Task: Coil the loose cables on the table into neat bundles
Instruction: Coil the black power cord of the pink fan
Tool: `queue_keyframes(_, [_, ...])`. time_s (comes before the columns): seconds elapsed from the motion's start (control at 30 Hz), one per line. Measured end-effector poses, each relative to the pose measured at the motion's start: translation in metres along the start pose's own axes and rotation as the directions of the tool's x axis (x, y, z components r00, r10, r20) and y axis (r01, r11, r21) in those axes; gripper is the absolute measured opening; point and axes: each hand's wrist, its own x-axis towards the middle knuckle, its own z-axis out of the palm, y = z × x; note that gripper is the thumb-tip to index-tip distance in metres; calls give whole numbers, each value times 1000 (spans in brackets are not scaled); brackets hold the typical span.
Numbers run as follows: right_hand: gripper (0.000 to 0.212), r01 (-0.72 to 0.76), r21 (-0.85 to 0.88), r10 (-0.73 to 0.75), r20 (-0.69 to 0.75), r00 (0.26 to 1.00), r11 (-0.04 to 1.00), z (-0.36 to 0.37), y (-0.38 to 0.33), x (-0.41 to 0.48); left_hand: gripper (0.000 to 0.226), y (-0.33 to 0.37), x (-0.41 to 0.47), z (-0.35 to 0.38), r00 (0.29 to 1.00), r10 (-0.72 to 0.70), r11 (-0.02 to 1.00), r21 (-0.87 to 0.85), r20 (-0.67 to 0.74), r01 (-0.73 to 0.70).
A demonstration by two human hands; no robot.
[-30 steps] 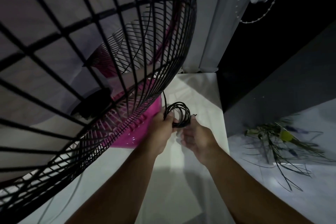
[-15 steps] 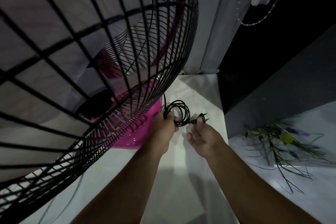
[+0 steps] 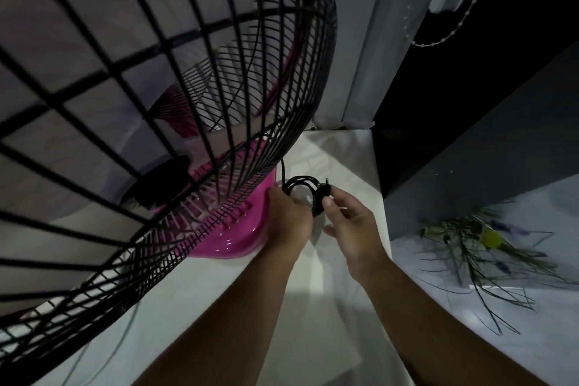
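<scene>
One fan (image 3: 150, 141) with a black grille and pink base is seen at the left. One coiled black cable (image 3: 305, 189) with one plug (image 3: 326, 188) is counted at centre. Two hands, left (image 3: 288, 219) and right (image 3: 354, 226), are seen. One bunch of plant stems (image 3: 479, 247) is seen at the right. One white tabletop (image 3: 332, 153) is counted.

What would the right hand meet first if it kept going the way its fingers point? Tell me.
The right hand points up-left at the coiled black cable and its plug, already at its fingertips; beyond, probably the fan's pink base, depth unclear.

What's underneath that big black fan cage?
Under the fan cage sits the pink base on the white table. The cage hides much of the base, so where the cable joins cannot be seen.
</scene>
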Motion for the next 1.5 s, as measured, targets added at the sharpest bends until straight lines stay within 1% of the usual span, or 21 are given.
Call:
queue_keyframes(0.13, [22, -48, 75, 45, 51, 998, 996, -2, -2, 5, 43, -7, 0, -6, 987, -14, 980, -192, 159, 45])
queue_keyframes(0.2, [25, -16, 115, 14, 16, 1000, 993, 1, -2, 7, 48, -10, 0, -6, 979, -25, 960, -267, 204, 80])
queue_keyframes(0.27, [26, 13, 137, -9, -30, 1000, 990, 3, -1, 9, 48, -13, 1, -5, 973, -25, 953, -287, 230, 93])
queue_keyframes(0.33, [30, 27, 113, -24, -22, 999, 993, 5, 0, 11, 46, -14, 1, -5, 969, -32, 946, -305, 246, 109])
queue_keyframes(0.4, [44, -19, 109, 17, 24, 1000, 994, 5, 0, 15, 41, -16, 2, -6, 967, -28, 942, -317, 254, 110])
queue_keyframes(0.43, [49, -76, 125, 69, 59, 996, 989, 5, 0, 18, 39, -17, 2, -7, 968, -19, 942, -319, 251, 101])
queue_keyframes(0.47, [49, -137, 135, 122, 113, 986, 981, 4, -1, 20, 36, -18, 1, -7, 970, -12, 943, -321, 242, 92])
queue_keyframes(0.53, [36, -226, 111, 195, 238, 952, 968, 2, -3, 26, 31, -20, 2, -10, 975, 6, 944, -323, 222, 68])
queue_keyframes(0.57, [32, -262, 102, 227, 270, 936, 960, 1, -4, 29, 29, -21, 3, -11, 975, 22, 948, -315, 222, 51])
queue_keyframes(0.7, [34, -355, 198, 290, 295, 910, 914, 1, -2, 34, 28, -20, 9, -16, 961, 83, 964, -267, 265, -10])
queue_keyframes(0.77, [21, -371, 243, 301, 283, 911, 896, 6, 0, 35, 26, -17, 7, -15, 958, 87, 962, -274, 272, -9])
queue_keyframes(0.83, [10, -372, 231, 310, 263, 913, 899, 7, 2, 37, 25, -16, 4, -14, 959, 78, 958, -288, 271, 4])
queue_keyframes(0.9, [14, -375, 176, 320, 273, 907, 910, 4, 2, 40, 25, -18, 3, -14, 955, 70, 950, -312, 287, 24])
queue_keyframes(0.97, [13, -416, 137, 360, 311, 880, 899, -2, -2, 43, 25, -18, 4, -17, 938, 48, 941, -331, 343, 73])
queue_keyframes(1.07, [17, -463, 130, 399, 341, 851, 877, -9, -4, 46, 22, -15, 7, -22, 904, 6, 925, -345, 427, 157])
queue_keyframes(1.13, [15, -426, 107, 376, 314, 872, 899, -9, -3, 46, 20, -13, 10, -23, 907, 26, 933, -337, 420, 130])
queue_keyframes(1.2, [13, -341, 40, 324, 226, 919, 939, -4, -2, 44, 15, -14, 12, -22, 936, 84, 955, -295, 341, 22])
queue_keyframes(1.3, [13, -223, -92, 222, -20, 975, 971, 8, -1, 42, 7, -18, 9, -14, 957, 183, 962, -240, 225, -128])
queue_keyframes(1.37, [11, -165, -196, 134, -162, 978, 967, 15, -1, 41, 9, -21, 5, -8, 958, 214, 966, -188, 191, -178])
queue_keyframes(1.43, [13, -177, -190, 144, -174, 974, 966, 19, -2, 40, 8, -21, 4, -6, 959, 202, 962, -226, 199, -156])
queue_keyframes(1.5, [18, -239, -96, 232, -79, 969, 966, 16, -2, 40, 13, -23, 8, -8, 962, 142, 955, -287, 232, -71])
